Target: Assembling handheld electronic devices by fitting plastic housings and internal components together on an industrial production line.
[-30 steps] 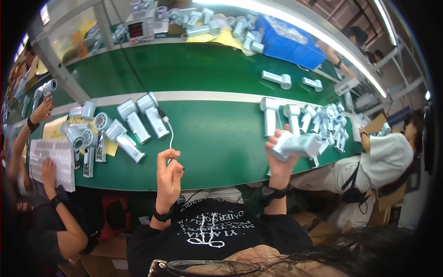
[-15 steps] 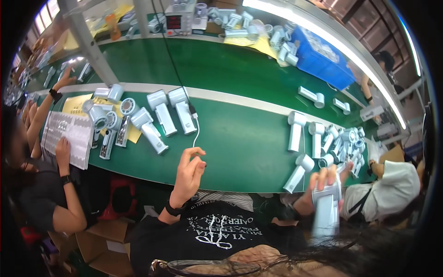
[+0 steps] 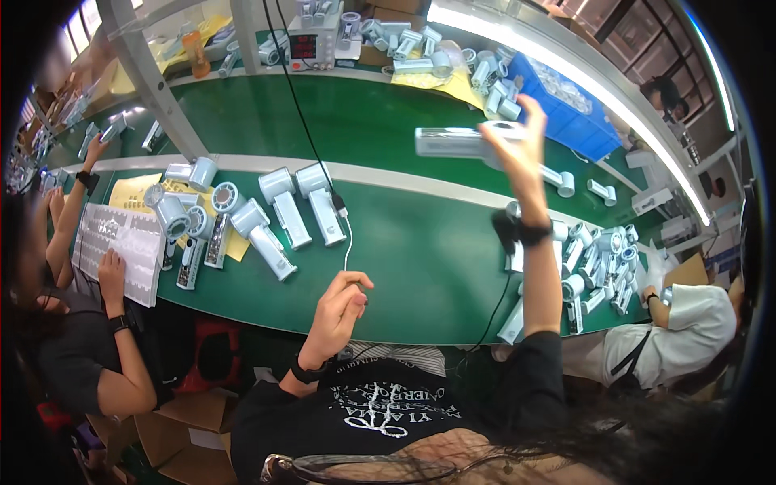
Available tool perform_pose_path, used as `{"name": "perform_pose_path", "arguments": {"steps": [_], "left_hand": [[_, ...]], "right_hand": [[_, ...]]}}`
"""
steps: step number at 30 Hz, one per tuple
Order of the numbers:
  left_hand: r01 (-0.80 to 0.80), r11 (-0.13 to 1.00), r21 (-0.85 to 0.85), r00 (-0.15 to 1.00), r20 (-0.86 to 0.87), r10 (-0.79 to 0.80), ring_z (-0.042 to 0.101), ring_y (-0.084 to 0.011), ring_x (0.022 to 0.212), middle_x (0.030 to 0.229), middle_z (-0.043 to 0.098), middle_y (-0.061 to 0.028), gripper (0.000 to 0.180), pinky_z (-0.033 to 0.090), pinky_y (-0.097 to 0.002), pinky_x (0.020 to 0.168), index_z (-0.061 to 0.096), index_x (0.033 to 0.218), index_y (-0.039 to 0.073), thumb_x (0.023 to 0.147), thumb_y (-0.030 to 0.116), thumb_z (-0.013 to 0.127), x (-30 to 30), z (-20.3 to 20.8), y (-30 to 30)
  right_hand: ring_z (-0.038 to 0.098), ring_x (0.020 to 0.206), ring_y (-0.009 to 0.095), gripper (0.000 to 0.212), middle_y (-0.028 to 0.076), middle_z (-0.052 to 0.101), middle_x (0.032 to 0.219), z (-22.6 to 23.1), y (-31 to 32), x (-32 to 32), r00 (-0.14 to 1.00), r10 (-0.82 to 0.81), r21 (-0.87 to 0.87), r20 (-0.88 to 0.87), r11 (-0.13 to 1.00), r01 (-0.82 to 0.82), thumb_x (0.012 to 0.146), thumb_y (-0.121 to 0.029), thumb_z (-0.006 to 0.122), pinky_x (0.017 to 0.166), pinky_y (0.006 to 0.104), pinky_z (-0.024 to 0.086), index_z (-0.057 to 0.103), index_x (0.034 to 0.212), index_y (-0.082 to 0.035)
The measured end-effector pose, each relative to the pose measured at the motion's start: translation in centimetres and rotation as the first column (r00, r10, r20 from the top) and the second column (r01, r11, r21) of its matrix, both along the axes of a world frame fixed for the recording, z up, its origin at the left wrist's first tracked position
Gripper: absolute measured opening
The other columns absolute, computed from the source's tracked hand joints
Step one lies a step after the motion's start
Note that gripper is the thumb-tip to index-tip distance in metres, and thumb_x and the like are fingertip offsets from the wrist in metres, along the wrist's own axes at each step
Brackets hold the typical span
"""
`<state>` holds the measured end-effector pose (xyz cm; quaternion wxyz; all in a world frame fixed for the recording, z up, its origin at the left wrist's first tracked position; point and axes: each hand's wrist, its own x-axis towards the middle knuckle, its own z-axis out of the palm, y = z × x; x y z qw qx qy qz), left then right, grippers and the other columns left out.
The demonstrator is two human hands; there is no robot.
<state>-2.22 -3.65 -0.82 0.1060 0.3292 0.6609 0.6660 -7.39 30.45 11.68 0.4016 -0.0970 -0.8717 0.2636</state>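
Observation:
My right hand (image 3: 521, 153) is raised over the far right part of the bench, gripping a pale blue hair-dryer-shaped device (image 3: 453, 142) by its round head. The device's handle lies sideways, pointing left. My left hand (image 3: 333, 315) hovers by the bench's near edge, with curled fingers and thumb close together. A white cable (image 3: 349, 238) runs down into its fingers from a black connector (image 3: 339, 204). Beyond that hand stand two similar devices (image 3: 285, 210) side by side. My right forearm partly hides several more devices (image 3: 602, 263) heaped at the right.
More devices (image 3: 190, 214) lie on yellow paper at the left, near a white tray (image 3: 121, 250) under a co-worker's hand. A blue bin (image 3: 562, 109) stands far right, and a power supply (image 3: 311, 44) at the back. A black cable (image 3: 299, 105) hangs from above. Another co-worker sits right.
My right hand has lifted the device from the near right edge up and away over the bench, turning its handle to the left. My left hand has shifted slightly right and nearer.

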Motion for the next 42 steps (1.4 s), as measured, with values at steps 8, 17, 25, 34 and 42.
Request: {"name": "perform_pose_path", "arguments": {"steps": [8,17,25,34,42], "left_hand": [[-0.031,0.999,-0.044,0.999,0.011,0.031,0.048,-0.0088,0.063,0.106,0.056,-0.0096,0.033,0.04,-0.0228,0.058,0.053,0.083,-0.007,0.102,0.016,0.043,0.1,0.0,-0.1],[-0.006,0.998,-0.057,1.0,-0.002,0.006,0.047,-0.0091,0.063,0.105,0.056,-0.0097,0.032,0.04,-0.0233,0.058,0.053,0.084,-0.007,0.102,0.017,0.042,-0.3,-0.5,-0.3],[0.052,0.996,-0.072,0.995,-0.086,-0.058,0.047,-0.0103,0.064,0.105,0.056,-0.012,0.034,0.041,-0.0253,0.059,0.049,0.078,-0.004,0.103,0.019,0.043,1.1,-0.3,1.3],[0.037,0.996,-0.081,0.949,-0.31,-0.06,0.055,-0.0249,0.075,0.105,0.057,-0.0151,0.017,0.044,-0.032,0.067,0.052,0.087,-0.002,0.097,0.011,0.05,2.6,1.0,3.4],[-0.015,0.997,-0.074,0.834,-0.55,-0.028,0.054,-0.0265,0.07,0.088,0.059,-0.0121,0.008,0.043,-0.0334,0.062,0.055,0.089,-0.002,0.089,0.004,0.061,2.1,2.5,4.8]], "right_hand": [[0.059,0.111,0.037,0.097,0.03,0.055,0.122,-17.4,10.7,-13.6,0.89,-0.213,-0.464,0.403,0.791,0.399,0.067,-0.046,0.082,0.095,0.0388,0.047,0.036,0.131,0.009],[0.054,0.119,0.036,0.07,0.021,0.057,0.127,-6.3,14.0,0.3,0.549,0.011,0.106,0.836,0.978,-0.181,0.081,-0.043,0.071,0.102,0.0401,0.042,0.046,0.135,-0.007],[0.053,0.117,0.026,0.074,0.012,0.056,0.126,-9.1,17.5,11.6,0.459,0.37,-0.227,0.808,0.914,-0.337,0.07,-0.021,0.083,0.1,0.0366,0.041,0.048,0.134,-0.011],[0.053,0.112,0.017,0.061,0.008,0.056,0.122,-5.3,11.4,14.3,0.801,0.308,-0.173,0.514,0.951,-0.255,0.074,-0.019,0.079,0.093,0.0285,0.043,0.052,0.129,-0.009],[0.057,0.11,0.019,0.043,0.012,0.059,0.122,-6.4,-0.7,17.3,0.92,0.389,-0.717,0.048,0.654,-0.24,0.088,-0.016,0.065,0.09,0.0296,0.049,0.049,0.126,-0.004]]}}
